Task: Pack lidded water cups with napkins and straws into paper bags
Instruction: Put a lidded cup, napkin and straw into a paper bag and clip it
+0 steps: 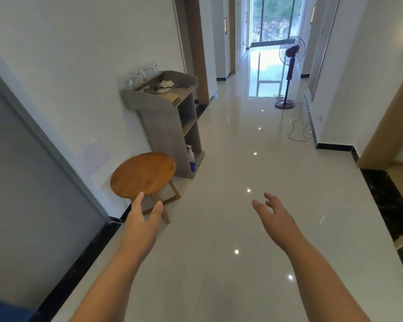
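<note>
While the left hand [142,219] and right hand [272,212] hang open and empty, nothing's packed. Next, likely: reach the clear cups [137,76] on the grey stand [165,126].

One head-worn wide-angle camera looked forward and down a corridor [242,140], seemingly tilted, though lens distortion muddied that. The left hand [142,220] and right hand [274,214] were nearest, toward 6 o'clock; the fan [291,52] farthest, at 1.

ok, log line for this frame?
stage: packing not begun | left hand: open, empty | right hand: open, empty | clear cups: on grey stand | wooden stool: beside stand
</note>
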A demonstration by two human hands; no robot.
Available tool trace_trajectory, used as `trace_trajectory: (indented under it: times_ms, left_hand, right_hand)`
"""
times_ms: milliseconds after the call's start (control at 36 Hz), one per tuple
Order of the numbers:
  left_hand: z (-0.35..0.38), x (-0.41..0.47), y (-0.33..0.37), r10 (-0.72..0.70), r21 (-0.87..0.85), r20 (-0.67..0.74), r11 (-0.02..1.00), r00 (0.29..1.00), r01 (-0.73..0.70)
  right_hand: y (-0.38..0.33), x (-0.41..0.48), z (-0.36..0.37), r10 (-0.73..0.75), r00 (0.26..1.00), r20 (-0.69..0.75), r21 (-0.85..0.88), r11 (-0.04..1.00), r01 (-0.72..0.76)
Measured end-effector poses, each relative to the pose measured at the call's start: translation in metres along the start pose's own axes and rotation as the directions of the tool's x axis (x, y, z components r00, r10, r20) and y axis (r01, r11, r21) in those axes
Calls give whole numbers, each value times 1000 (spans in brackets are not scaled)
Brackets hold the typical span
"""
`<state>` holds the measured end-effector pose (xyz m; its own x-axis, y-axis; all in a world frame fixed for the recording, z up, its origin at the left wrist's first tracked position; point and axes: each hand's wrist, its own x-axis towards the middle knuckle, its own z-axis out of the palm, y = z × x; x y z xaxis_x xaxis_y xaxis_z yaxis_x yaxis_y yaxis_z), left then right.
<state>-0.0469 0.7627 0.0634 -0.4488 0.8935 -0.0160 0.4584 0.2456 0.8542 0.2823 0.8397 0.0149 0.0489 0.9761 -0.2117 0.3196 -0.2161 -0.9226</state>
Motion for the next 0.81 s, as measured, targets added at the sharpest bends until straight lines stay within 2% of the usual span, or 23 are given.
trace_trajectory:
  times_ms: [167,361,528,667,806]
  left_hand:
    - [17,110,-5,-69,-40,-25,997,997,68]
    - [60,279,19,-51,-66,1,997,999,51]
    - [114,398,71,33,-14,106,999,994,-32]
    - [162,465,99,91,-6,210,996,973,-92]
    - [202,535,112,38,76,272,995,962,-61]
  right_hand:
    - [-24,100,33,-6,999,41,-82,997,9]
    - [-72,236,35,-16,999,-34,-236,972,7]
    - [-119,327,16,-49,989,-143,-294,956,4]
    - [-125,395,7,17,978,-206,-287,955,-77]
    - [-122,485,7,129,965,-227,-237,954,-183]
